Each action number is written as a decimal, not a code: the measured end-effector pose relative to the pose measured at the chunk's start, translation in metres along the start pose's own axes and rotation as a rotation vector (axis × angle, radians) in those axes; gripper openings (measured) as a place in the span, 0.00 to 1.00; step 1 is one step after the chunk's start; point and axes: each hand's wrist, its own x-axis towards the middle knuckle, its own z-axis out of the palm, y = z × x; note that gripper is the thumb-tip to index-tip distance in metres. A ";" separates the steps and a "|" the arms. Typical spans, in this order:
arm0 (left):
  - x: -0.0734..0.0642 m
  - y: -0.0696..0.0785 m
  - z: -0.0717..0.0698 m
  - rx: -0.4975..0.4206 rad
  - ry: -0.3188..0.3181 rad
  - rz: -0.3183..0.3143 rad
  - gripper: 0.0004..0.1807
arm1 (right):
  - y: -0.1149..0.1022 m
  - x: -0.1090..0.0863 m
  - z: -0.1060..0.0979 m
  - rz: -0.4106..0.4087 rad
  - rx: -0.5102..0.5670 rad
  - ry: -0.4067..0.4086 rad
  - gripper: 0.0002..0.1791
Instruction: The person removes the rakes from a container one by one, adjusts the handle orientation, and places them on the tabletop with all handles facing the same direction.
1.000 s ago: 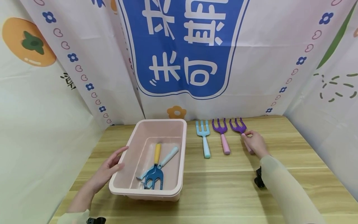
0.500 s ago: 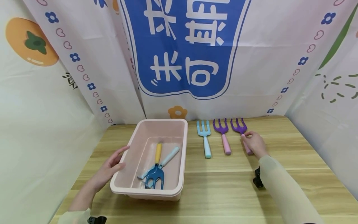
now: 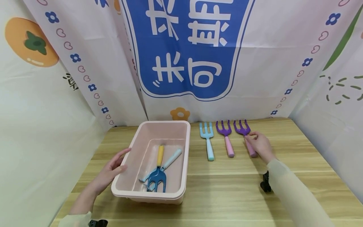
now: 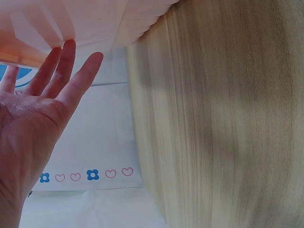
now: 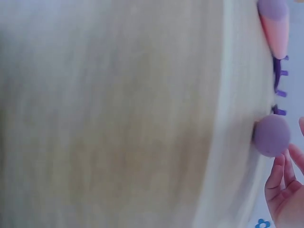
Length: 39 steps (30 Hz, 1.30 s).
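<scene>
In the head view my right hand (image 3: 260,146) is at the upper handle of the rightmost purple hand fork (image 3: 242,128), fingertips right beside it. That fork lies on the table, its pink handle (image 5: 271,136) end-on in the right wrist view, with the loosely bent fingers (image 5: 275,178) next to it. My left hand (image 3: 110,170) rests against the left side of a pale pink plastic bin (image 3: 184,164), fingers extended along its outer wall. Inside lie a dark blue hand fork (image 3: 157,177) with a yellow handle and a light blue tool (image 3: 172,157) beneath it.
Left of the rightmost fork, another purple hand fork (image 3: 224,130) and a light blue hand fork (image 3: 209,148) lie in a row, tines toward the back. A printed cloth (image 3: 261,78) hangs behind the wooden table (image 3: 224,195), with white sheets at both sides.
My right hand and wrist have shifted slightly to the right, and more of the rightmost fork's pink handle shows. The forks, the bin and my left hand stay in place.
</scene>
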 end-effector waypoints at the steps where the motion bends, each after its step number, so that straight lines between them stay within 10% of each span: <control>1: 0.000 0.000 0.000 0.000 0.000 0.000 0.32 | -0.001 0.000 -0.001 -0.004 0.009 0.003 0.31; 17: 0.000 -0.002 -0.001 0.005 -0.007 0.023 0.31 | -0.063 -0.019 -0.016 -0.319 0.111 0.017 0.26; 39: -0.001 0.000 0.000 0.003 0.001 -0.004 0.32 | -0.181 -0.049 -0.021 -0.696 0.170 -0.408 0.27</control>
